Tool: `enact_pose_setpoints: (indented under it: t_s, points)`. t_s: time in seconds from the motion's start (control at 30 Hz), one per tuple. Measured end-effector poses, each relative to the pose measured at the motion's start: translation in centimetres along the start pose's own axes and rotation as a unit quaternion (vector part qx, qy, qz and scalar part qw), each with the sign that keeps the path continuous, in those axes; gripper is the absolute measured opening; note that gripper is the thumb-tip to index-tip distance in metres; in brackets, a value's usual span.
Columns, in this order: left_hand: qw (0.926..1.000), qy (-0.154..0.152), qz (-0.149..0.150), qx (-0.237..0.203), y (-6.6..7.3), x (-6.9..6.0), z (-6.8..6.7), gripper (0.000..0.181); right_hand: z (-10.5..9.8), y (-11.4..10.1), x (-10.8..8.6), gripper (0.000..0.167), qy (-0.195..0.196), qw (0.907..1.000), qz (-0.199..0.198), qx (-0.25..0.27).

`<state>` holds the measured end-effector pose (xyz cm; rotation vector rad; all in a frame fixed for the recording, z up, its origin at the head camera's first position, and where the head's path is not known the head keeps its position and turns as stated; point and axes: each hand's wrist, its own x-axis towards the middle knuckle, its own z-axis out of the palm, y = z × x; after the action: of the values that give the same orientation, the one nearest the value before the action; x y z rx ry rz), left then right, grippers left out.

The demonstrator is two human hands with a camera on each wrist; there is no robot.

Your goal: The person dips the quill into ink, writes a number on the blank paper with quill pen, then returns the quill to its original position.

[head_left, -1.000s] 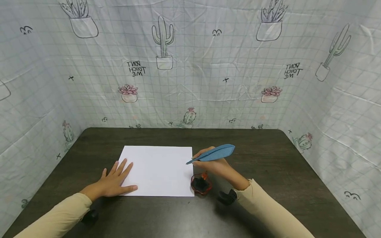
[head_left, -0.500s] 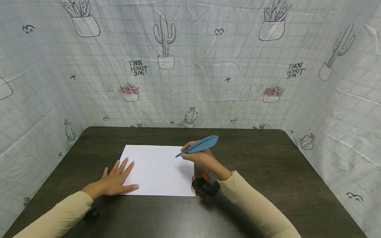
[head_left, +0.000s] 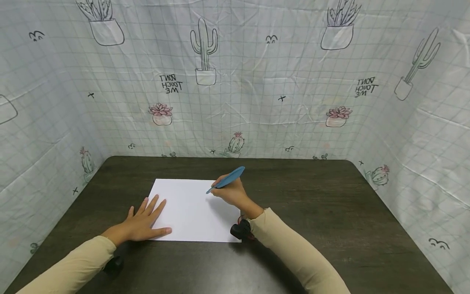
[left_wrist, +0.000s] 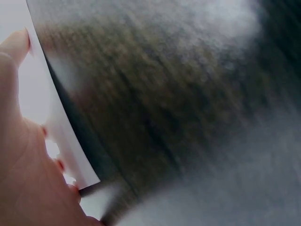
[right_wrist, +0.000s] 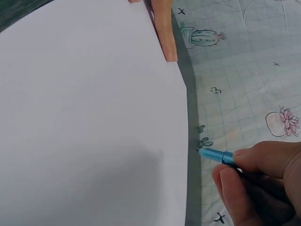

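Observation:
My right hand pinches a blue feather quill pen between thumb and fingers. Its tip points left over the upper right part of a white sheet of paper and appears to be raised off it. The right wrist view shows the quill's blue tip jutting from the fingers, and no marks on the paper. My left hand lies with spread fingers across the sheet's left edge. A small reddish dish with dark contents by the right edge is mostly hidden behind the right wrist camera.
The dark wooden table extends to both sides of the sheet. White cloth printed with cacti rises behind the table and along both sides. A black wrist camera hangs below the right wrist.
My right hand has moved left with the quill, from the sheet's right edge to above its upper right part. Its wrist now covers most of the reddish dish. The left hand stays in place.

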<state>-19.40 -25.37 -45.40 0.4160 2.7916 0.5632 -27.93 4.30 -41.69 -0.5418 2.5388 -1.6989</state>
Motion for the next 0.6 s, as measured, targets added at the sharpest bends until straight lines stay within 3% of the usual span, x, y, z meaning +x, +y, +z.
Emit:
enact_pose_setpoints:
  t_s: [0.23,0.6]
  points:
    - [0.9998,-0.008,-0.012,0.010,0.0,0.1,0.1,0.099,1.1,0.1,0.3,0.004,0.017,0.9991,-0.020,-0.034]
    - [0.9998,-0.011,-0.011,0.011,0.6,-0.1,-0.2,0.098,1.8,0.5,0.6,0.004,0.024,0.9962,0.053,-0.065]
